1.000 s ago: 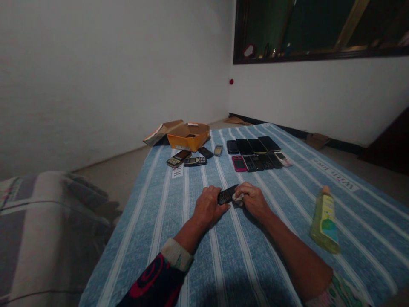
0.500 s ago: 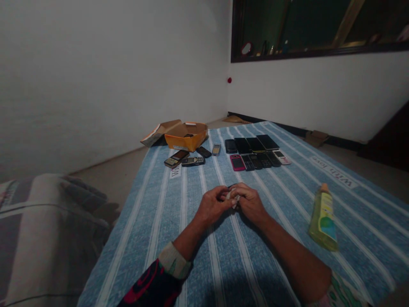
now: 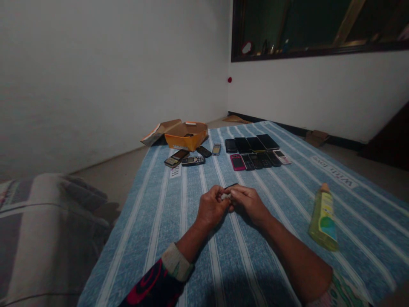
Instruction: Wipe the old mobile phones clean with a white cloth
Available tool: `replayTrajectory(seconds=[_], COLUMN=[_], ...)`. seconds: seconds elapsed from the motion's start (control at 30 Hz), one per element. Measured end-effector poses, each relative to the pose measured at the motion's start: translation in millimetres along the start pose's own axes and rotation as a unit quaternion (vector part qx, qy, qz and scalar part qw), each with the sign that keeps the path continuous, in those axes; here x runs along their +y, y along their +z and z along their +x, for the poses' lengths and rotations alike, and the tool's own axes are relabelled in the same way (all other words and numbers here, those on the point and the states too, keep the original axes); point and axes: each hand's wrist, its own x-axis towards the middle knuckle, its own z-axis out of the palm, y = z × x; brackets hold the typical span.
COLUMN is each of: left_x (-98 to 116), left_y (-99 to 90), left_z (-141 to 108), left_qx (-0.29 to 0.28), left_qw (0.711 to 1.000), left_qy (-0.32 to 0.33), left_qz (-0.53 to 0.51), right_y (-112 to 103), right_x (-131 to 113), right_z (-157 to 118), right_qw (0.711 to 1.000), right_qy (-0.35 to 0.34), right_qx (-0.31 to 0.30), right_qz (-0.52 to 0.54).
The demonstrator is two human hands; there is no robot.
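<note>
Dark phone (image 3: 232, 186) is right inside the grip, mostly covered, with just an edge poking out past the fingers. Striped blue cloth (image 3: 134, 238) runs under everything. Orange box (image 3: 185, 143) sits open, well beyond the grip to the left, and a yellow-green bottle (image 3: 322, 221) is off to the right. Left hand (image 3: 211, 207) is curled round the phone, while the right hand (image 3: 251, 202) pinches a little whitish wad (image 3: 226, 196) against it, fingers bunched up close.

Spread (image 3: 169, 226) blue, white-striped; wad (image 3: 225, 196) whitish; held phone (image 3: 231, 186) dark; box (image 3: 182, 144) orange; bottle (image 3: 322, 226) yellow-green
</note>
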Motion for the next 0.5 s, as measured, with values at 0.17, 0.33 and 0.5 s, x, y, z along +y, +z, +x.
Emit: replayTrajectory(seconds=[0.17, 0.33, 0.5], left_x=[1.4, 0.5, 0.8], left_y=[2.1, 3.0, 5.6], left_z=[-4.0, -7.1, -8.7], left_qx=[0.010, 0.041, 0.067], left_qw=[1.000, 0.995, 0.992], left_qy=[0.003, 0.041, 0.051], left_qz=[0.028, 0.078, 0.099], right_y=[1.0, -0.4, 1.6], right_x=[0.9, 0.9, 3.4], right_z=[2.1, 2.7, 3.6], right_qw=[0.999, 0.996, 0.989], right_qy=[0.004, 0.072, 0.086], right_qx=[0.046, 0.042, 0.072], right_qz=[-0.019, 0.036, 0.098])
